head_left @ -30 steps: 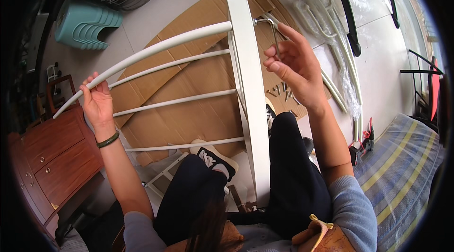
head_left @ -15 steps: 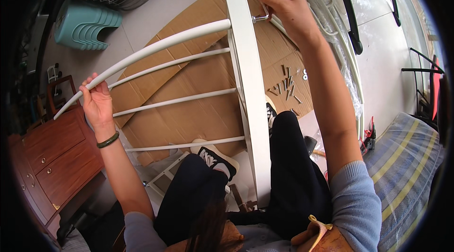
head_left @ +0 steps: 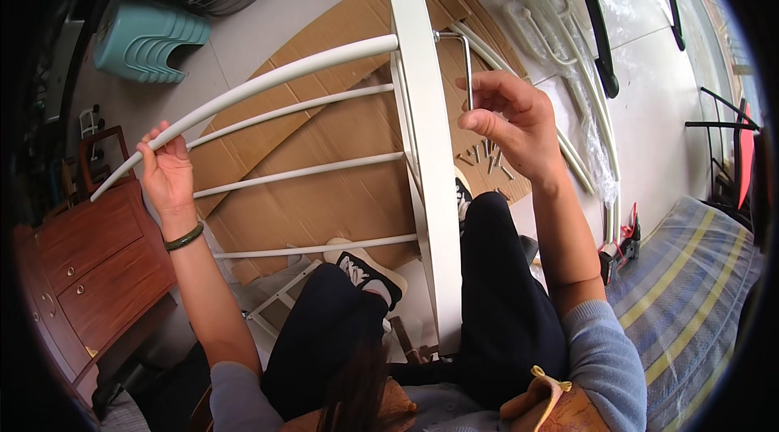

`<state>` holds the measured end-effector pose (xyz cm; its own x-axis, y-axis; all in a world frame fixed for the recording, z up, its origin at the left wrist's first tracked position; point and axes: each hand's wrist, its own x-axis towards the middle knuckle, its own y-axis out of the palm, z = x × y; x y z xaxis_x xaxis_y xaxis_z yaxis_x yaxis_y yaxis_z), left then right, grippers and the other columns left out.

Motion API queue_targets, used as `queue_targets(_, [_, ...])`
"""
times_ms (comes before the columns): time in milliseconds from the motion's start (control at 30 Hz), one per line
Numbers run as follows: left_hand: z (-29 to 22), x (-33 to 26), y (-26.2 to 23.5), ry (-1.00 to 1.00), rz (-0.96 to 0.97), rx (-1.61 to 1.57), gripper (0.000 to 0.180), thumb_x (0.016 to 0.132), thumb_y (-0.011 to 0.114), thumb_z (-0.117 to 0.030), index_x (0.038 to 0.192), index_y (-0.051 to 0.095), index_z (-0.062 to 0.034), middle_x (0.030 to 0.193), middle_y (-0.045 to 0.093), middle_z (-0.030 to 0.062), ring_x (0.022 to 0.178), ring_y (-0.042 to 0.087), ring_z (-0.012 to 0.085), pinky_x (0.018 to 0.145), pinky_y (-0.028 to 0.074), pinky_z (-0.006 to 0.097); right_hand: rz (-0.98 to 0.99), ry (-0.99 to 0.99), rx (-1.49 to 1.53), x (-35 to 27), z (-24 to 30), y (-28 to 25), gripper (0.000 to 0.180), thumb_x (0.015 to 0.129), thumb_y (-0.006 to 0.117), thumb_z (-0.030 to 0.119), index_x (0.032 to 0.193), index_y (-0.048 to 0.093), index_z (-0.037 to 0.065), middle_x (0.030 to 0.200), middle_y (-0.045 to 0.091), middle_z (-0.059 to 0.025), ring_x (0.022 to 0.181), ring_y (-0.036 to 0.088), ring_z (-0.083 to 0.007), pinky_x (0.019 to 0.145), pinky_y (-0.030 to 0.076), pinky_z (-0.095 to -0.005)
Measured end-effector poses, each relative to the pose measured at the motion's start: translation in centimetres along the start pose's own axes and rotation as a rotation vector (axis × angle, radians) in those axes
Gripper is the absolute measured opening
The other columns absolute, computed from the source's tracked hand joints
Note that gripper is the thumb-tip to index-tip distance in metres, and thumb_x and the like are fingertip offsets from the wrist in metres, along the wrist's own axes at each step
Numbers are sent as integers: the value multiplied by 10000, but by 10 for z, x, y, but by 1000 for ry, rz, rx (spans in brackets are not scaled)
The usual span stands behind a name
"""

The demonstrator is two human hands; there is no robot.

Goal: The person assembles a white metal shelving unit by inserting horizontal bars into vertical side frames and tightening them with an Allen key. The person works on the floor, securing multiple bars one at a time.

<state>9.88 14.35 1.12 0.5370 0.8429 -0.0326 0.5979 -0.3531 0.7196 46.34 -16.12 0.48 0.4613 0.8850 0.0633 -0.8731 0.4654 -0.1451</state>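
Observation:
A white metal frame stands between my legs, with a flat, thick post [head_left: 428, 140] and several round rails running left from it. My left hand [head_left: 170, 176] is closed round the far left part of the curved top tube [head_left: 280, 75]. To the right of the post, my right hand [head_left: 515, 120] pinches the long end of a bent hex key [head_left: 468, 63] between thumb and fingers. The key's short arm meets a bolt head [head_left: 438, 37] on the post's right side, near its top. Loose bolts [head_left: 491, 158] lie on the cardboard below my right hand, partly hidden by it.
Brown cardboard [head_left: 324, 197] covers the floor under the frame. White tubes in clear plastic wrap [head_left: 568, 67] lie at the right. Stacked teal stools [head_left: 146, 38] and a wooden drawer cabinet [head_left: 97, 278] stand at the left. A plastic-wrapped striped cushion [head_left: 690, 294] is at the lower right.
My right hand has come down and nearer from beyond the top of the post, swinging the hex key's long arm toward me. My left hand keeps its hold on the tube.

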Motion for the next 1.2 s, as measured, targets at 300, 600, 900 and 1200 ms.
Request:
queue_targets(300, [1,0,4,-7,17,-5,206,886,464,-170,980,500,11,1008,563,114,1077,500,249,958,412,413,-171,-285,146,81,15,-9,220,817,621,218,831,543,13,662,496,28,594,466,-38,522,388,-191])
queue_targets(600, [1,1,9,4,-20,-24,176,879,471,-145,926,494,23,981,559,121,1061,503,252,990,377,427,18,255,564,90,-30,-1,286,867,532,254,991,549,-3,672,516,-14,570,513,-79,516,426,-199])
queue_targets(900, [6,23,32,51,-337,-313,419,943,297,-295,574,291,-97,546,271,20,542,310,144,614,368,301,21,113,402,49,-36,12,317,905,465,276,1088,528,25,924,545,-24,816,509,-94,746,441,-242])
queue_targets(1200, [-4,45,29,7,-294,-410,520,921,333,-344,467,164,-155,438,144,-30,395,177,110,425,211,238,-31,86,356,0,-10,18,352,842,560,88,1165,451,1,818,543,-22,748,512,-82,676,433,-219])
